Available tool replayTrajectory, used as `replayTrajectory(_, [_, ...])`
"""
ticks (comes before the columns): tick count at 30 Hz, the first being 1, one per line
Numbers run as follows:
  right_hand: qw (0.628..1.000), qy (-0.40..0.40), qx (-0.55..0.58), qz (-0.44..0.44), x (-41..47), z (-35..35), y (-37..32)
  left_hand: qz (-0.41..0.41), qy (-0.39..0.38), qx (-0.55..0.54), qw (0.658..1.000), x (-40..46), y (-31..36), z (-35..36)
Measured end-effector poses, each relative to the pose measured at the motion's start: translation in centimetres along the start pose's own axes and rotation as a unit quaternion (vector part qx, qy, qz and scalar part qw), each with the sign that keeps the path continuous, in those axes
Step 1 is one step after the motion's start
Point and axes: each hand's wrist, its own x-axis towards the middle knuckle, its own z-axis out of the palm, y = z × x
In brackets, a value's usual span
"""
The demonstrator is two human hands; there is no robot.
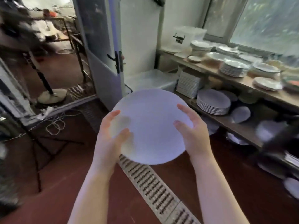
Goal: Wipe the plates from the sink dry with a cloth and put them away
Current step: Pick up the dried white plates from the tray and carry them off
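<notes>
I hold a round white plate (152, 120) in front of me with both hands, above the red floor. My left hand (111, 135) grips its left rim, thumb and a finger curled onto the upper face. My right hand (192, 131) grips the right rim the same way. A stack of similar round plates (213, 101) stands on the middle shelf to the right of the plate. No cloth is in view.
A wooden shelf unit (265, 92) along the right wall carries several plate stacks and a stack of square plates (188, 84). A metal floor drain grate (155, 188) runs across the floor below. A white door (103, 50) stands open ahead; cables (55, 125) lie at left.
</notes>
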Motion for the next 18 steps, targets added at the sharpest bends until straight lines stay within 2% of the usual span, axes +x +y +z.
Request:
replayTrajectory(5, [0.991,0.122,-0.013,0.049,0.8,-11.2,3.0,-0.031,-0.123,0.008,0.992,2.7,-1.8,12.7])
replayTrajectory(11, [0.955,0.274,-0.039,0.101,3.3,-21.8,6.0,-0.047,-0.251,0.022,0.967,5.7,-4.6,26.8])
replayTrajectory(18, [0.918,0.372,-0.072,0.113,11.2,-31.5,9.4,-0.072,-0.351,-0.017,0.934,12.7,-8.2,42.9])
